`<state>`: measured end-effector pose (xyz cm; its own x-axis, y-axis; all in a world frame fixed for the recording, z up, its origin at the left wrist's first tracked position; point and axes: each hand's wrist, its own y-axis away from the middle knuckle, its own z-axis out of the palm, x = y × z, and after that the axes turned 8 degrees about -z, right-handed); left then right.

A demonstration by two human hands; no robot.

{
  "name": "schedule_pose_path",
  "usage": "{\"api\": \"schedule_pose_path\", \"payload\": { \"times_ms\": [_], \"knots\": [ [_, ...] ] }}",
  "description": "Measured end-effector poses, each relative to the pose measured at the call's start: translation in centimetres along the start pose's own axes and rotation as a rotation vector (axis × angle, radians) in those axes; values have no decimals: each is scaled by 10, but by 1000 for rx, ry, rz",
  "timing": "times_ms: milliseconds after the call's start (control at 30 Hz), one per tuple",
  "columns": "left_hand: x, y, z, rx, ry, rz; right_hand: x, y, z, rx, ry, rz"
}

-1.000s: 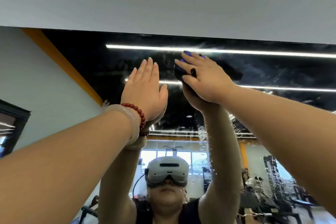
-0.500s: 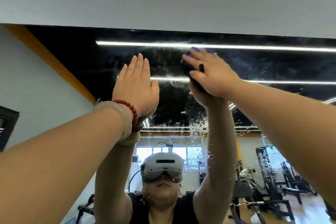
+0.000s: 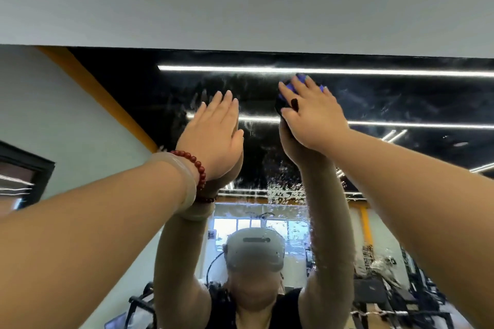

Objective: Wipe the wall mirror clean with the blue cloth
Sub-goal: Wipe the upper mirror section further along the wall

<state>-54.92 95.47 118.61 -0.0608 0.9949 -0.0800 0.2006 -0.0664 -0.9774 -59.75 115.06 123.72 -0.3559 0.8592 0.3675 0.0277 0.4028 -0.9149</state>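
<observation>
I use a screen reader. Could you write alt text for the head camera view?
The right hand presses a blue cloth against the wall mirror just below its top edge, while the left hand lies flat on the glass beside it. Smeared streaks and droplets mark the mirror, which reflects raised arms and a headset.

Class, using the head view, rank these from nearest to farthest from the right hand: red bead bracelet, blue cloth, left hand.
1. blue cloth, directly under the right hand.
2. left hand, flat on the wall mirror, to the left.
3. red bead bracelet, on the left wrist, lower left.
</observation>
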Motion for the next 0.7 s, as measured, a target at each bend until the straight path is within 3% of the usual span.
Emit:
{"api": "schedule_pose_path", "payload": {
  "times_ms": [167,233,300,400,467,500,633,700],
  "knots": [
    [5,4,11,60,-42,-9,-14,48,2,-111,-9,-550],
    [6,6,12,83,-57,-13,-5,52,-1,-166,-12,-653],
    [6,6,12,88,-42,-12,6,38,-2,-125,0,-564],
    [5,5,13,78,-37,-6,17,5,-6,-32,5,-186],
    [4,5,14,91,-27,-6,9,-4,-6,6,13,-84],
    [4,5,14,92,-16,-3,2,-2,-5,8,5,-128],
    [4,3,10,94,58,3,-20,30,1,-69,-41,-597],
    [1,0,7,129,63,7,-4,21,-4,-79,-56,-585]
  ]
}}
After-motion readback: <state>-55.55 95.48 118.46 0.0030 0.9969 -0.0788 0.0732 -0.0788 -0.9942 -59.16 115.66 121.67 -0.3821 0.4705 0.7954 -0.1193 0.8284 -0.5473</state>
